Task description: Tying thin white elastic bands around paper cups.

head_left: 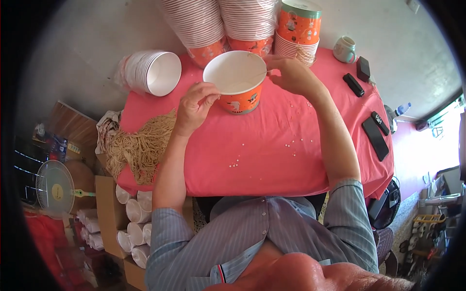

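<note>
A paper bucket (pixel 239 103), orange with printed figures and white inside, stands upright on the pink-covered table. My left hand (pixel 195 104) is at its left rim, thumb and fingers pinched together against the edge. At the right rim is my right hand (pixel 296 77), its fingers bent and closed. A thin pale string (pixel 260 74) runs from these fingers over the bucket's mouth; its far end is hard to make out. Left of my left forearm lies a heap of beige strings (pixel 141 145), partly hanging over the table edge.
Tall stacks of nested buckets (pixel 247 22) in plastic line the back, beside another orange stack (pixel 298 29). White buckets (pixel 162 75) lie sideways at left. A mug (pixel 344 49), black box (pixel 363 69), phone (pixel 375 139) and remote (pixel 380 123) sit at right. Small white beads (pixel 234 165) dot the cloth (pixel 272 145).
</note>
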A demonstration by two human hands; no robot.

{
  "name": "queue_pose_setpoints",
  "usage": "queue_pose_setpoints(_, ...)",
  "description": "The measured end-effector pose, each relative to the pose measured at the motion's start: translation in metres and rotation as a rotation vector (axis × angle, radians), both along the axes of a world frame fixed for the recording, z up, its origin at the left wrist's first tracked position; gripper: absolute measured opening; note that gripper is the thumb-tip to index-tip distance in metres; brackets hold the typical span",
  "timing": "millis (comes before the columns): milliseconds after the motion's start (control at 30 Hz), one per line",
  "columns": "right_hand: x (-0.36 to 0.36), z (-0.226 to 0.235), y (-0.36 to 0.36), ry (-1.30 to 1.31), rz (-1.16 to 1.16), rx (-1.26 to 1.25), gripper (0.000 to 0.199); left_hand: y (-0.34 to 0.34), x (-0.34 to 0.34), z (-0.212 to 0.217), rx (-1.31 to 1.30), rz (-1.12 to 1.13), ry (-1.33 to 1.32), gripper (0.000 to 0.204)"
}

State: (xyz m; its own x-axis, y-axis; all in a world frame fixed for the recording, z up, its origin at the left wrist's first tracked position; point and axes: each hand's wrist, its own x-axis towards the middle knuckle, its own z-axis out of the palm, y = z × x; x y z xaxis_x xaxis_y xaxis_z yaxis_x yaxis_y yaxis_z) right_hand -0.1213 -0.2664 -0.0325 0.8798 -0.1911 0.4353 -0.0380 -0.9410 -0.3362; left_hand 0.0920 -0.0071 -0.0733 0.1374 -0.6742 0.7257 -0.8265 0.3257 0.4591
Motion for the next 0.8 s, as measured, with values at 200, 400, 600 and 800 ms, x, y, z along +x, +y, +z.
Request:
queue_pose_setpoints(200,0.007,-0.004,-0.002,0.065,0.005,0.19,0.037,0.008,0.006,0.002,0.097,-0.108,0.06,0.012)
queue_pose_setpoints(400,0.013,-0.012,-0.004,-0.023,0.123,0.322,0.013,0.007,0.012,-0.005,0.024,-0.007,0.124,0.012)
queue_pose_setpoints(600,0.02,-0.009,0.041,-0.25,0.135,0.168,0.013,0.007,0.01,-0.008,-0.091,0.226,0.258,0.017)
queue_pose_setpoints(800,0.024,-0.012,0.092,-0.138,0.288,-0.075,0.022,0.003,0.001,-0.005,-0.077,0.266,0.002,0.033)
